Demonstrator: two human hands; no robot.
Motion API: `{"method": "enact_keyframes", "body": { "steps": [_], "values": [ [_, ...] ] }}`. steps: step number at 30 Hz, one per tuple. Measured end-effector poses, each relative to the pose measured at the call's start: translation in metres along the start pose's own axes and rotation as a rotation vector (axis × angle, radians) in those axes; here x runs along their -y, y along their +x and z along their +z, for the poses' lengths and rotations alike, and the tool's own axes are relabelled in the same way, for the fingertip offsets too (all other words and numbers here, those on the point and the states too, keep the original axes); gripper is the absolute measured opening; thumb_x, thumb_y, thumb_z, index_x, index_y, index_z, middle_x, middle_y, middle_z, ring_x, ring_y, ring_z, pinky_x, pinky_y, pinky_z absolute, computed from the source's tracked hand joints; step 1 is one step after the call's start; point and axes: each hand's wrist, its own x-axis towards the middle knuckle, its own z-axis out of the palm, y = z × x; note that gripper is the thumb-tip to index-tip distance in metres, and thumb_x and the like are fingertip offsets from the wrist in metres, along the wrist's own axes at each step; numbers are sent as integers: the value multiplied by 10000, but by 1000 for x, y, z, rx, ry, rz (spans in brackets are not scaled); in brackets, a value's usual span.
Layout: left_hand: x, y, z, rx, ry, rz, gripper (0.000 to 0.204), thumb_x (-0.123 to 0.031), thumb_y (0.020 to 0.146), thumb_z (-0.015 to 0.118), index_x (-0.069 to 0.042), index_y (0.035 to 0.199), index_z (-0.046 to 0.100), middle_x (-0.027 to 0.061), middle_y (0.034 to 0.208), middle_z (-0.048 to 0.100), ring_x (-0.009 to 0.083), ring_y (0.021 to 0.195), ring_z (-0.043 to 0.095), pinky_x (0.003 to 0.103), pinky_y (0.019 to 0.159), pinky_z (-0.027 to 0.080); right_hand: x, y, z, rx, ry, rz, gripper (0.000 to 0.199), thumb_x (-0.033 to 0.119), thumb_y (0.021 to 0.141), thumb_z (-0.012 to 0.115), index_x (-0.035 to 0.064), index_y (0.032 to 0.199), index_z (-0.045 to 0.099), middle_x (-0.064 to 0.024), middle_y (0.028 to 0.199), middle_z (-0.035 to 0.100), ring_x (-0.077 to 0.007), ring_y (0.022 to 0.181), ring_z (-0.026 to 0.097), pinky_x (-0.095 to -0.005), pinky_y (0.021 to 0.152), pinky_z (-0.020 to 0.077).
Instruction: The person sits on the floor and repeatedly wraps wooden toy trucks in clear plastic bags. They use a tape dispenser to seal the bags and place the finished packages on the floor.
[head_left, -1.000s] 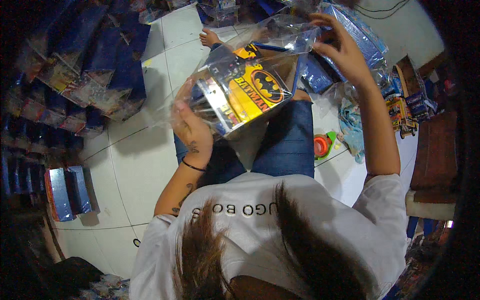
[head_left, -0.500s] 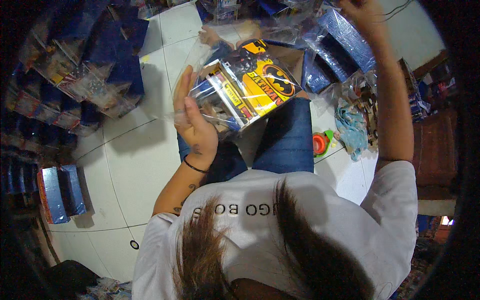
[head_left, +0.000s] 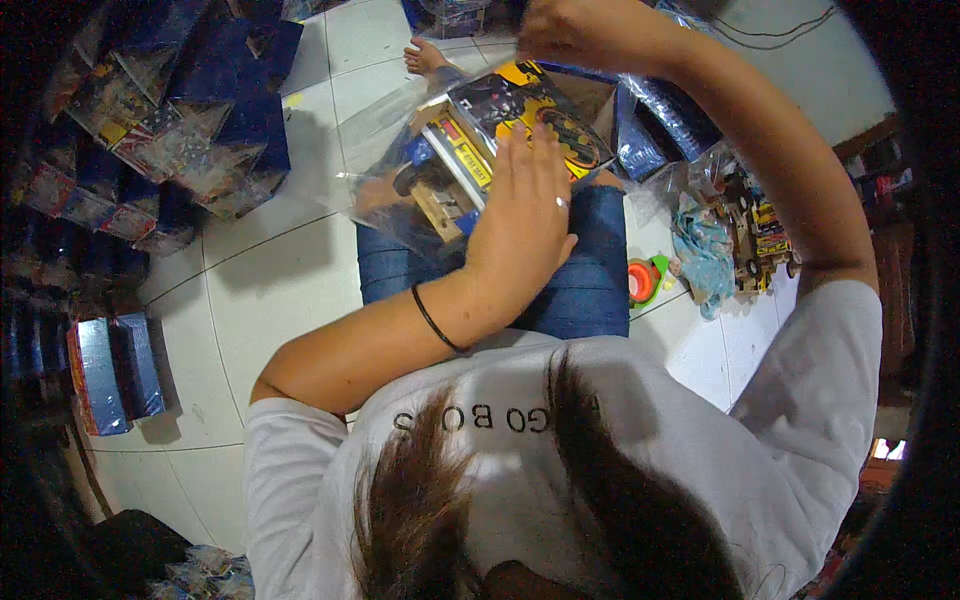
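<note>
A yellow and black toy box (head_left: 500, 95) in clear plastic rests over my lap. Through the plastic at its near-left end show a dark wheel (head_left: 406, 180) and a tan wooden piece (head_left: 438, 210), apparently parts of a toy vehicle. My left hand (head_left: 525, 205) lies flat across the box's printed face, fingers stretched out and pressing on it. Loose clear wrap (head_left: 365, 150) sticks out past the box's left side. Above the box's far edge, my right hand (head_left: 575, 38) is closed with the arm bent over; what its fingers hold, if anything, is hidden.
Stacked plastic-wrapped blue boxes (head_left: 215, 130) fill the left; a silver-blue box (head_left: 115, 370) stands nearer on the tiled floor. Right of my legs lie an orange and green tape dispenser (head_left: 645, 282), a crumpled light-blue bag (head_left: 702, 255) and toy vehicles (head_left: 765, 230). A bare foot (head_left: 425, 57) shows beyond the box.
My left hand has moved from the box's left side onto its printed face. My right hand has come from the upper right to the box's far edge, and the box has tilted slightly.
</note>
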Motion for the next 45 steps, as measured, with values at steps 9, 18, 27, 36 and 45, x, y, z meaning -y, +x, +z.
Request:
{"method": "enact_keyframes", "body": {
  "steps": [9,18,27,36,45],
  "values": [
    [35,10,-5,68,-99,-143,1011,-709,777,486,121,1345,377,280,1415,365,398,1361,289,478,1133,162,59,-46,57,-275,-247,-76,359,161,787,565,13,1114,592,-124,1071,624,-274,1057,569,-374,948,443],
    [13,16,-88,389,-466,18,770,-470,806,614,138,1250,450,312,1270,486,408,1253,427,444,1097,286,116,-67,65,-229,-293,255,421,140,788,542,-73,1149,583,-173,1183,597,-272,1123,551,-372,997,418],
    [13,5,-17,-5,1,108,518,-324,866,556,114,1143,566,271,1181,559,386,1151,500,454,1060,331,123,-125,137,-678,-176,630,513,185,737,727,114,1222,576,-121,1303,536,-287,1252,450,-414,1030,332],
    [11,3,-23,-30,-85,173,352,-262,798,622,54,952,643,174,1091,559,296,1069,502,408,945,406,253,-307,491,-181,1079,2254,772,482,679,768,-100,1138,554,-224,1028,635,-327,924,642,-424,773,530],
    [11,-7,-19,-73,10,200,447,-216,832,573,127,1119,571,201,1121,541,322,1079,491,425,1002,372,153,-221,149,-1868,932,1129,437,189,902,547,76,1313,454,-97,1266,528,-243,1141,533,-397,963,451]
  ]
}}
